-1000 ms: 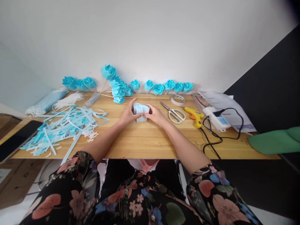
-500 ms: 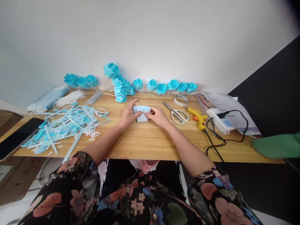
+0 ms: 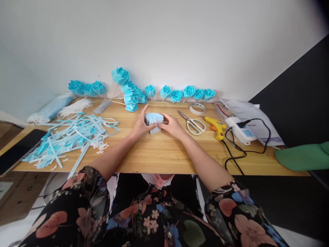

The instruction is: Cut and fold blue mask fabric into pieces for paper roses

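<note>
Between my hands is a small stack of pale blue and white face mask pieces [image 3: 154, 118], its layers fanned along the upper edge. My left hand [image 3: 140, 126] grips its left side, thumb across the front and index finger raised. On the other side, my right hand [image 3: 172, 125] pinches the stack's right edge between thumb and fingers. The lower part of the stack hangs just below my thumbs, over the wooden table [image 3: 159, 154]. Right of my right hand lie white-handled scissors [image 3: 194, 126], blades pointing back left.
Blue handmade flowers [image 3: 131, 99] line the wall. Cut blue strips [image 3: 74, 137], a phone [image 3: 19, 149], face masks [image 3: 53, 106], white ear loops [image 3: 74, 107] and grey wires [image 3: 102, 106] lie left. Rightward are tape [image 3: 197, 108], a yellow glue gun [image 3: 218, 128], power strip [image 3: 241, 131] and a green object [image 3: 300, 157].
The stack's upper edge has tipped, showing more of its layers, and my left index finger stands straighter. Both hands still hold it. The view has shifted slightly.
</note>
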Motion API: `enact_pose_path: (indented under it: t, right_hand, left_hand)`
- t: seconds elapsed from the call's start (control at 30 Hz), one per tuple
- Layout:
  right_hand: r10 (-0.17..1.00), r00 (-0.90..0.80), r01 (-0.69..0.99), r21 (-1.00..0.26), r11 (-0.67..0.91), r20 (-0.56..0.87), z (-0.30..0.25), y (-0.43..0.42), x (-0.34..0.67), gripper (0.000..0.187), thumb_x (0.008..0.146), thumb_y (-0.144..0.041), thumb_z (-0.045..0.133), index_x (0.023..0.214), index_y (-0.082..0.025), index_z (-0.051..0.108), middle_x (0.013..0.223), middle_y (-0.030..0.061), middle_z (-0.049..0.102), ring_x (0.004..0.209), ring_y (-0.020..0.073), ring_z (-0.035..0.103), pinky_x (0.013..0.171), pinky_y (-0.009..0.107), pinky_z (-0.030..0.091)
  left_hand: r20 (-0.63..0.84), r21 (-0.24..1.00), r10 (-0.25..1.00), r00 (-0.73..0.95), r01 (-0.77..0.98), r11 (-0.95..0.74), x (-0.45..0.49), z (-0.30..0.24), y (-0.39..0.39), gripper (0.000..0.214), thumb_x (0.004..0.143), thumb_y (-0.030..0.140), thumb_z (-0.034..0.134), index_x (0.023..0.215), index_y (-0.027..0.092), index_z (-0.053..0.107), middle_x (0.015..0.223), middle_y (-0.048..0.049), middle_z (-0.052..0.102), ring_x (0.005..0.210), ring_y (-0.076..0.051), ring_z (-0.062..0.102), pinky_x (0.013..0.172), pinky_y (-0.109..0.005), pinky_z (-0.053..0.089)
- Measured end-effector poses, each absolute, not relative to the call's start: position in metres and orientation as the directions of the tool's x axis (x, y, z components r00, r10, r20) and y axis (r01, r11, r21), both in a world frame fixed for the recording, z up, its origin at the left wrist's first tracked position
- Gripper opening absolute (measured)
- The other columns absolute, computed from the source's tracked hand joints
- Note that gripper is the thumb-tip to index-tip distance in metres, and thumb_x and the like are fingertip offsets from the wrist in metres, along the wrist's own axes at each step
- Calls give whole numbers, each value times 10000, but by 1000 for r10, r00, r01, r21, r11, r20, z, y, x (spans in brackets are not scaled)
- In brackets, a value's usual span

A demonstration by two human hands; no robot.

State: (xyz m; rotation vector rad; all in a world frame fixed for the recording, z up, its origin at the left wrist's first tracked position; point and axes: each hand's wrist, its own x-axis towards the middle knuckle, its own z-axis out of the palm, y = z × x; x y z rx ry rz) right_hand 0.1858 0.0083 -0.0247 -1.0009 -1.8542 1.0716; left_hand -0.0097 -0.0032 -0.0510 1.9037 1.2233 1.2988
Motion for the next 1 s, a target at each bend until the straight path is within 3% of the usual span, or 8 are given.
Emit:
enact_pose_path:
  t: [0.13, 0.43, 0.53, 0.63, 0.7, 0.8, 0.9, 1.0]
  right_hand:
    - [892, -399, 236, -916, 323, 211, -29, 9, 184, 541, 722, -199, 701, 1255, -227, 617, 1208, 62, 706, 1086, 225, 659, 962, 373, 517]
    - [876, -428, 218, -915, 338, 222, -34, 10, 183, 694, 709, -156, 698, 1381, -229, 539, 1401, 84, 610, 1206, 231, 622, 1013, 368, 505]
    - [880, -420, 221, -916, 335, 221, -34, 11, 183, 657, 724, -178, 695, 1366, -223, 562, 1349, 85, 645, 1135, 238, 657, 948, 368, 541]
    - [894, -396, 205, -928, 310, 211, -36, 12, 183, 609, 746, -203, 673, 1348, -211, 581, 1207, 84, 710, 1010, 229, 694, 850, 359, 572]
    - [896, -383, 180, -934, 309, 223, -37, 13, 183, 578, 746, -205, 665, 1321, -217, 600, 1164, 73, 723, 992, 222, 696, 820, 345, 579]
    - [893, -371, 146, -933, 328, 256, -36, 14, 183, 536, 742, -212, 668, 1276, -232, 628, 1138, 55, 729, 990, 213, 693, 785, 318, 583]
    - [898, -363, 131, -940, 315, 250, -32, 12, 183, 529, 742, -235, 673, 1270, -224, 631, 1058, 48, 739, 867, 194, 696, 664, 278, 576]
    - [904, -359, 126, -947, 295, 234, -27, 10, 184, 551, 750, -264, 668, 1295, -209, 617, 1032, 54, 738, 722, 167, 664, 528, 248, 530]
  left_hand:
    - [416, 786, 892, 178, 422, -451, -8, -47, -8, 1132, 760, 553, 726, 1591, 196, 45, 1620, -199, 257, 1414, -309, 436, 1143, -427, 398]
    - [389, 817, 905, 170, 390, -425, -3, -40, -15, 1119, 735, 414, 781, 1597, 224, 94, 1604, -157, 319, 1433, -329, 397, 1170, -464, 354]
    - [371, 882, 921, 120, 264, -390, -4, -41, -14, 1108, 704, 373, 806, 1593, 218, 163, 1492, -153, 475, 1286, -312, 544, 1093, -438, 435]
    - [278, 948, 959, 60, 145, -284, -6, -43, -10, 1045, 689, 345, 807, 1567, 185, 263, 1215, -131, 675, 1009, -255, 676, 928, -396, 527]
    - [197, 976, 980, 27, 87, -198, -8, -43, -8, 939, 648, 364, 828, 1474, 147, 440, 1072, -111, 729, 918, -242, 694, 858, -373, 544]
    - [86, 996, 996, 28, 32, -87, -9, -39, -7, 660, 570, 435, 868, 1118, 103, 709, 1011, -115, 759, 893, -250, 699, 812, -351, 549]
    - [41, 999, 999, 35, 9, -41, -10, -32, -11, 518, 550, 461, 881, 915, 115, 759, 879, -77, 772, 752, -195, 680, 702, -295, 537]
    - [36, 998, 999, 8, 58, -36, -10, -26, -16, 401, 594, 437, 863, 824, 126, 761, 589, 1, 671, 476, -95, 522, 485, -226, 408]
